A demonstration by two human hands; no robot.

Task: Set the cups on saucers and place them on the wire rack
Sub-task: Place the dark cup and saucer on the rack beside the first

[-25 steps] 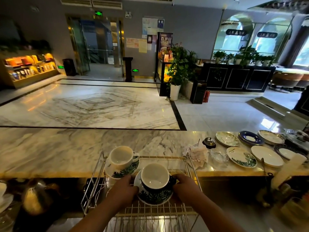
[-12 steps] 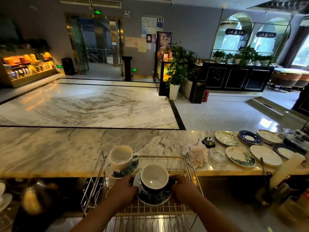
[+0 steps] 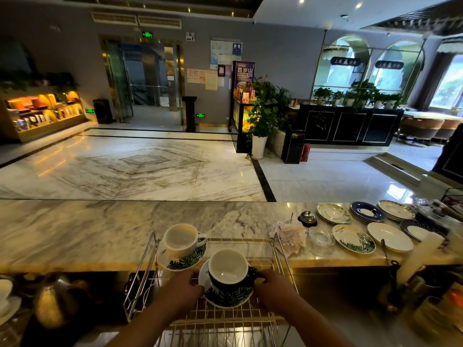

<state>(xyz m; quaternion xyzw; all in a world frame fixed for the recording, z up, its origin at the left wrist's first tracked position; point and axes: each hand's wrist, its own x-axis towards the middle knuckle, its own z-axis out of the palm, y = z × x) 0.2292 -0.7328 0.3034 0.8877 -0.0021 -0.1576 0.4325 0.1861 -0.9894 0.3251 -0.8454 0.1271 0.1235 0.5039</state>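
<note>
A dark cup with a white inside sits on a leaf-patterned saucer over the wire rack. My left hand grips the saucer's left rim and my right hand grips its right rim beside the cup's handle. Behind it to the left, a white cup stands on its own leaf-patterned saucer at the rack's far left corner. I cannot tell whether the held saucer touches the rack wires.
The marble counter runs behind the rack. Loose saucers and plates lie on it at the right, with a glass dish, paper slips and a small bell. A metal kettle stands low at the left.
Almost nothing has moved: both hands keep hold of the saucer with the dark cup at the same spot over the rack.
</note>
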